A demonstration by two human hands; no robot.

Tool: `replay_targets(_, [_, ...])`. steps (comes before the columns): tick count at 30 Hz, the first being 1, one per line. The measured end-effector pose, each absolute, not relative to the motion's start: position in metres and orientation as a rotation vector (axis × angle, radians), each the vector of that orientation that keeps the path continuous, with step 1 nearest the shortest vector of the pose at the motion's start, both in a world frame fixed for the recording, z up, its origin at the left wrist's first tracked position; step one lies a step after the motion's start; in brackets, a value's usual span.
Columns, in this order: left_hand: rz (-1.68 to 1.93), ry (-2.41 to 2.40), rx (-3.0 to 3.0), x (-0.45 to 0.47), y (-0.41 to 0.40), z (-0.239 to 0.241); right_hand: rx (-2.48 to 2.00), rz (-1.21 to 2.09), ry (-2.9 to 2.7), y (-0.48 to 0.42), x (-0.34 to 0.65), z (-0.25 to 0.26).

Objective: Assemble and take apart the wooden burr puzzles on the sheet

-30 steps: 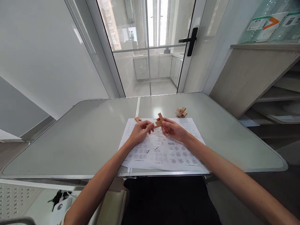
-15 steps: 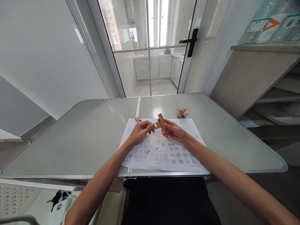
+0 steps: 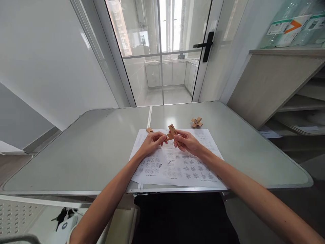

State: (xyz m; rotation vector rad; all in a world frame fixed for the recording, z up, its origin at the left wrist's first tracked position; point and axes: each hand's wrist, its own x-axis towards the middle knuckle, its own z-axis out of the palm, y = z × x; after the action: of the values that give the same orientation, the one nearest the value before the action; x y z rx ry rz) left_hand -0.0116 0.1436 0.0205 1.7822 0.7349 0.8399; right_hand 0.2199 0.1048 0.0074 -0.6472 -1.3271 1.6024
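Between my two hands, above a printed sheet [image 3: 175,171], are wooden puzzle pieces. My right hand [image 3: 187,141] pinches an upright notched wooden piece [image 3: 172,129] marked with a figure that looks like 2. My left hand [image 3: 153,142] is closed on the end of another wooden piece [image 3: 169,137], which lies across and touches the upright one; whether they interlock I cannot tell. A loose wooden piece [image 3: 149,130] lies just beyond my left hand at the sheet's far edge. An assembled wooden cross puzzle [image 3: 196,122] marked G sits on the table, past the sheet's far right corner.
The pale table [image 3: 83,152] has a metal rim and a seam down its middle. Behind it stands a glass door with a black handle [image 3: 208,46]. At the right is a shelf unit [image 3: 276,78] with bottled water [image 3: 291,28] on top. A white device [image 3: 65,227] lies low at left.
The upright piece has shifted slightly left and turned a little in my right hand, so its mark shows more clearly. My left hand has hardly moved.
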Motion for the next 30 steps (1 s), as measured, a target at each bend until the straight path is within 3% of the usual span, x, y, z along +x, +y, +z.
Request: replay_targets(30, [0.752, 0.738, 1.76, -0.0128, 0.1441, 0.0223, -0.665, 1.616, -1.165, 0.1054, 0.2169, 0.0054])
